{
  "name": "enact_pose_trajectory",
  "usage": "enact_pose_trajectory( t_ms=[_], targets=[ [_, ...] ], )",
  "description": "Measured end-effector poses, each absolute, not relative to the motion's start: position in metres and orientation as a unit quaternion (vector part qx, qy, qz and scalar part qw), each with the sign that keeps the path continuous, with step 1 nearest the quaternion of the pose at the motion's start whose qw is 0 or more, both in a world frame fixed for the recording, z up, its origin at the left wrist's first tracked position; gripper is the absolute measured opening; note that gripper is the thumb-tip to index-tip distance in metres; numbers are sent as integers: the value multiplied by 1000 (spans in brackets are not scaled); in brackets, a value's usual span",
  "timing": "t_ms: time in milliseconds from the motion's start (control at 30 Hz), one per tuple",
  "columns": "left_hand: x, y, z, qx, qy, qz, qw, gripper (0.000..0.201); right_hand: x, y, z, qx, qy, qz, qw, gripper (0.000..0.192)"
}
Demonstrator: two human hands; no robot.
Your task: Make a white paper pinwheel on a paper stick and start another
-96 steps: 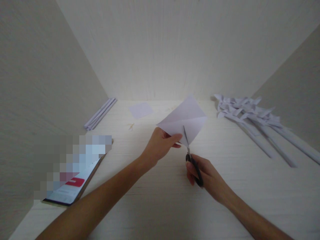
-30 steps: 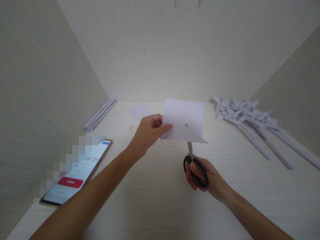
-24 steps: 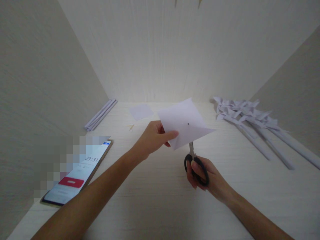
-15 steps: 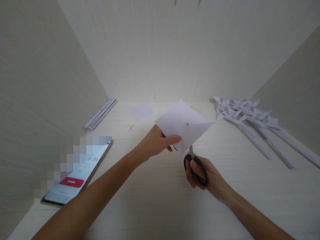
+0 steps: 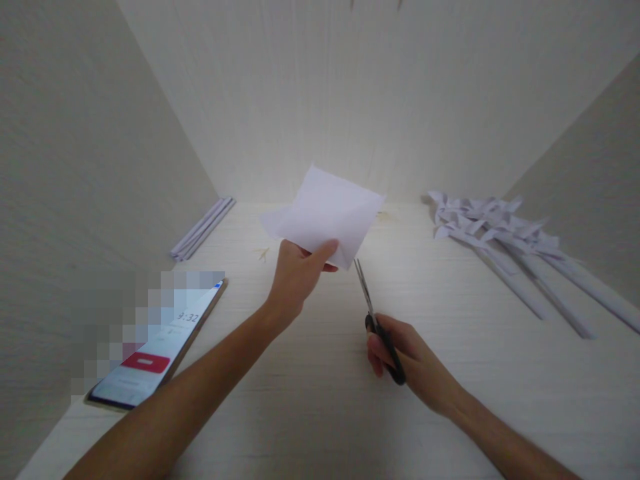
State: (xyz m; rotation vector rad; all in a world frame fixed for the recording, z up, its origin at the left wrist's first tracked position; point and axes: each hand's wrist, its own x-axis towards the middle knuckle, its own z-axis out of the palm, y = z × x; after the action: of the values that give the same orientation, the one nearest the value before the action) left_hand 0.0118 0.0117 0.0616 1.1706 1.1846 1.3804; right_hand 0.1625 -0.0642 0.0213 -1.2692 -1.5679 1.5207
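My left hand (image 5: pixel 299 275) pinches the near edge of a white square sheet of paper (image 5: pixel 327 213) and holds it tilted above the pale wooden desk (image 5: pixel 310 393). To its right, my right hand (image 5: pixel 407 363) grips black-handled scissors (image 5: pixel 376 320). Their blades point up and away toward the sheet's lower right corner and stand just clear of it.
A phone (image 5: pixel 156 347) with a lit timer screen lies at the left. Rolled paper tubes (image 5: pixel 201 228) rest along the left wall. Several paper pinwheels on paper sticks (image 5: pixel 505 247) lie at the right. A small stick (image 5: pixel 262 253) lies near the back.
My left hand lifted the sheet up and to the left, off the scissors. The blades, which were under the sheet, are now bare and tilted left. The phone timer advanced.
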Motion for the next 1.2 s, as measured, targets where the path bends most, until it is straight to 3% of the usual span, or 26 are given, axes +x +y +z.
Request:
enact_pose_trajectory(
  t_ms=[367, 1200],
  targets=[
    [18, 6, 59, 466, 478, 561, 489, 29, 163, -66, 18, -489, -605, 563, 279, 31],
    [21, 2, 59, 463, 472, 559, 499, 26, 163, -65, 18, -484, -607, 562, 284, 33]
  ],
)
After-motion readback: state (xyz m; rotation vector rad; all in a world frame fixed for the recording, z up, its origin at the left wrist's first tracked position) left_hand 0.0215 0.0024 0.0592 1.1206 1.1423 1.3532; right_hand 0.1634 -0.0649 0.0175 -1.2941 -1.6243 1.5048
